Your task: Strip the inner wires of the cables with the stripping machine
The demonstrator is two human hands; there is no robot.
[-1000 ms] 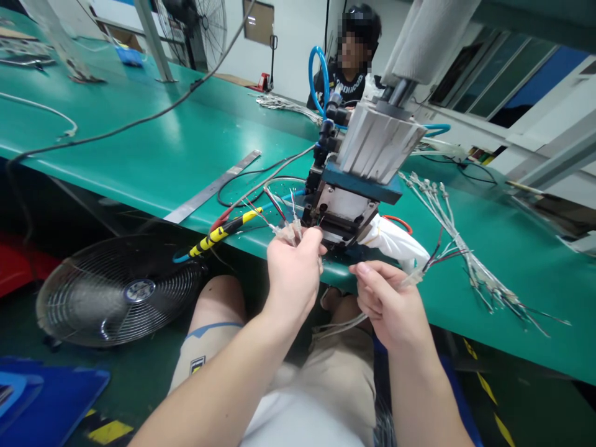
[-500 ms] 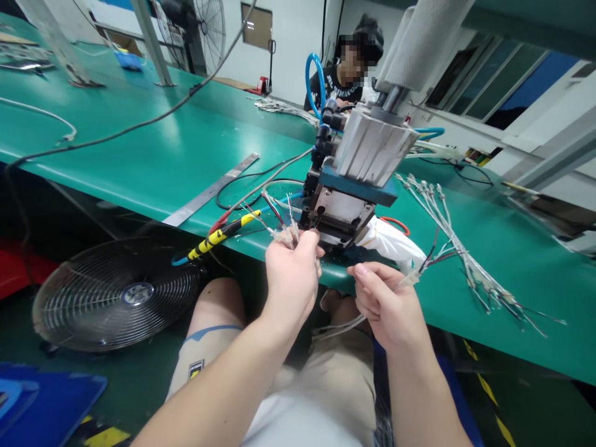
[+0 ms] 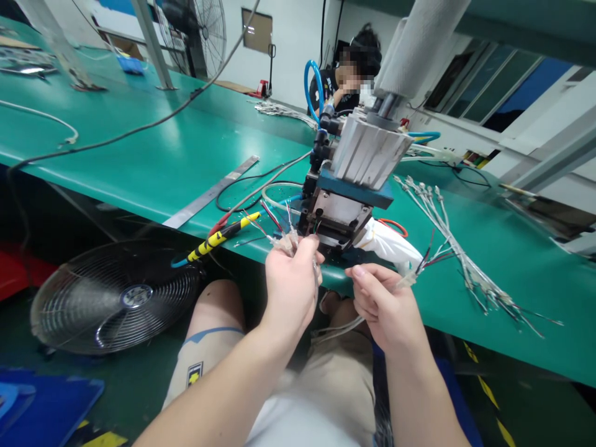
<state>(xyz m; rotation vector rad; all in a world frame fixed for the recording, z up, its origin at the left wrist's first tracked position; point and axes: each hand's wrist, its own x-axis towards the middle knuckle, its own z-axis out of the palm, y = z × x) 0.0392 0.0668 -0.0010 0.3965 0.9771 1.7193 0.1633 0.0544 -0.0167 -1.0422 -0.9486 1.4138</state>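
Observation:
Several cables with bare coloured wire ends are gripped in my left hand, right at the front of a pneumatic press. Thin wires from that hand reach toward the press's opening; whether they are inside it I cannot tell. My right hand is closed around another cable, whose split red and dark wires stick out to the right. Its thumb and forefinger are pinched together near the table edge. Grey cable lengths hang below my right hand over my lap.
A bundle of grey cables lies on the green table to the right. On the left are a steel ruler, a yellow-black wrapped air hose and, below the table, a floor fan. A person sits across the table.
Both hands stay almost in place with their cables. The view shifts slightly. Across the table, the other person has raised a hand toward the head.

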